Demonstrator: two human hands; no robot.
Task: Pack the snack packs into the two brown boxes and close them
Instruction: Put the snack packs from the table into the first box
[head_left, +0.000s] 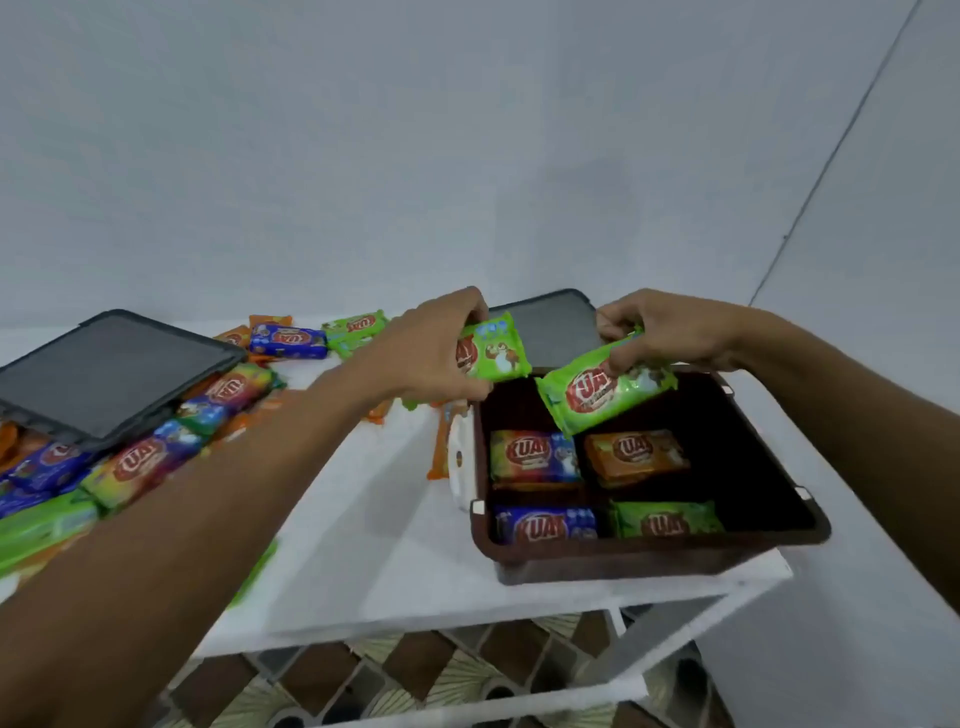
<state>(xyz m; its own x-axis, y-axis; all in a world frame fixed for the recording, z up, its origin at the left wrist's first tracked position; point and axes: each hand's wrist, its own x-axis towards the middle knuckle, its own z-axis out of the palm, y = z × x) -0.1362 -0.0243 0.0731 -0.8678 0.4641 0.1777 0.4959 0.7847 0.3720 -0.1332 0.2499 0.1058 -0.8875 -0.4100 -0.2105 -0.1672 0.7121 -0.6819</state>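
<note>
An open brown box (649, 558) stands on the white table at the right. Inside lie several snack packs: a rainbow pack (532, 454), an orange pack (636, 452), a blue pack (545, 525) and a green pack (667, 519). My left hand (436, 348) holds a green snack pack (496, 351) just above the box's far left corner. My right hand (670, 332) pinches a second green snack pack (605, 389), tilted above the box's far side. More loose packs (150, 457) lie in a heap at the left.
A dark grey lid (109, 371) rests tilted on the heap at the left. Another grey lid (550, 322) stands behind the brown box. Blue, orange and green packs (288, 340) lie at the table's back. The table's front edge (467, 621) is near, with patterned floor below.
</note>
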